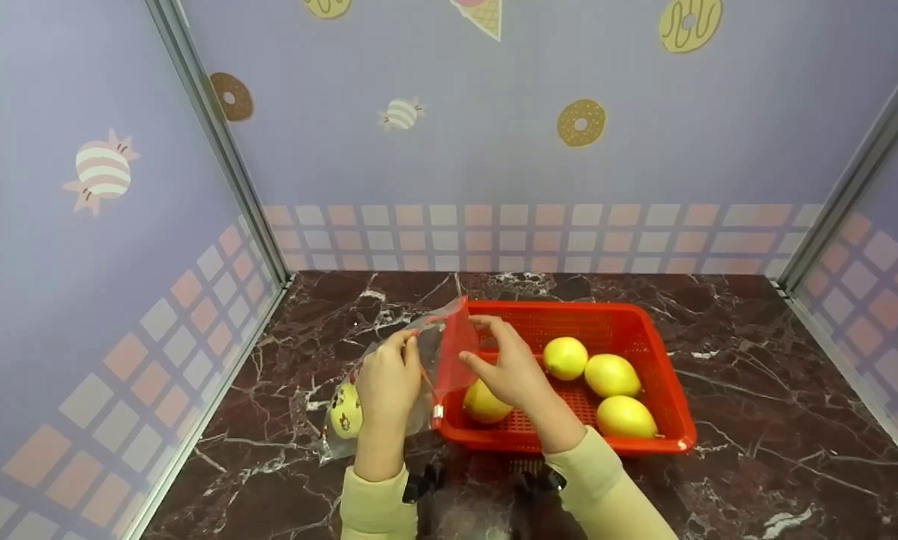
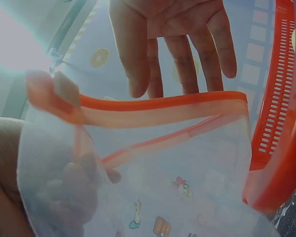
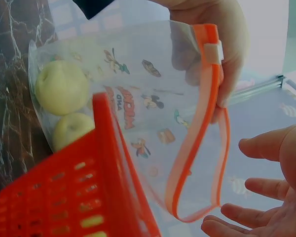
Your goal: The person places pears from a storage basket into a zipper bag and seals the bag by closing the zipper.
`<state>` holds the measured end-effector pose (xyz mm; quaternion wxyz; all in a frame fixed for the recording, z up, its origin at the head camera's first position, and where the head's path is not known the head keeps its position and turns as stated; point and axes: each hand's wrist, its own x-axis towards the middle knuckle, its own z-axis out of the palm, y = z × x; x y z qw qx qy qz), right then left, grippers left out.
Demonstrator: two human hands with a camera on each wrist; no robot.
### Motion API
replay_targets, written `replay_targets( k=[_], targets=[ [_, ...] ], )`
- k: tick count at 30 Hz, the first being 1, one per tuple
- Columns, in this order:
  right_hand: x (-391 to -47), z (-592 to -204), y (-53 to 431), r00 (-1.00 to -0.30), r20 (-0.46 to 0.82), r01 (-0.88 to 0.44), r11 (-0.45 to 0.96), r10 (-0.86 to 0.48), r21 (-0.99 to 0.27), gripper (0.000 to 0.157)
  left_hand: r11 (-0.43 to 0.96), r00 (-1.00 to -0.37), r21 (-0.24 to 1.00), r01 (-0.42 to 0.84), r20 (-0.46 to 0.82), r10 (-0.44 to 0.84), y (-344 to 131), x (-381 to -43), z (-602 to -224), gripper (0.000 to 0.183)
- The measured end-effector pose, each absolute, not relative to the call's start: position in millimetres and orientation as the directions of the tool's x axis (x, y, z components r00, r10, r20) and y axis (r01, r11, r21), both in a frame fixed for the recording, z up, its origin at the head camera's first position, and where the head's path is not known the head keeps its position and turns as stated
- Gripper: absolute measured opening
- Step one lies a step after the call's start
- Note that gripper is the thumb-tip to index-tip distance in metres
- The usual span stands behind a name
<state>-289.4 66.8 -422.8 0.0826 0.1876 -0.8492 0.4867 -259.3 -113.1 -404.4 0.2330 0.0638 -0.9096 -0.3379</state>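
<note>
A clear slider zip bag [image 3: 153, 113] with an orange-red top band and cartoon prints leans beside a red basket [image 1: 674, 382]. My left hand [image 1: 387, 382] pinches the bag at its rim, near the white slider [image 3: 213, 53]. The bag's mouth gapes. Two round yellow fruits [image 3: 62, 88] lie in its bottom. My right hand [image 1: 515, 369] is over the basket's left part, by the bag's mouth, its fingers spread and holding nothing. Below that hand sits a lemon [image 1: 485, 403], partly covered. Three more lemons [image 1: 612, 375] rest in the basket's right half.
A dark marbled tabletop [image 1: 756, 420] carries the basket and bag. Patterned lilac panels [image 1: 449, 150] stand behind and at both sides, joined by grey metal posts [image 1: 223, 142]. The basket's slotted wall [image 3: 54, 192] stands close against the bag.
</note>
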Motion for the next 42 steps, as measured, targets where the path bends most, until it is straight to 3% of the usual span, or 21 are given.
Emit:
replay_targets(
  k=[15,24,34,42],
  targets=[
    [-305.4,-400.8,97.9,-0.915,0.278,-0.399,0.558,-0.292,-0.728,0.052,0.775,-0.864,0.628,0.069,0.426,-0.268,-114.9,-259.8,-407.0,0.023],
    [-323.9,-388.5,130.1,-0.86,0.174,-0.477,0.635,-0.48,-0.607,0.032,0.766,-0.86,0.639,0.062,0.424,-0.284,-115.6,-260.1,-407.1,0.023],
    [-348.7,-396.0,144.6,-0.788,0.001,-0.544,0.695,-0.616,-0.471,0.039,0.768,-0.862,0.638,0.066,0.424,-0.278,-117.4,-259.9,-407.1,0.022],
    [-356.9,-415.1,130.3,-0.686,-0.16,-0.618,0.684,-0.71,-0.389,0.049,0.758,-0.865,0.649,0.063,0.415,-0.282,-117.2,-260.3,-406.7,0.023]
  ],
)
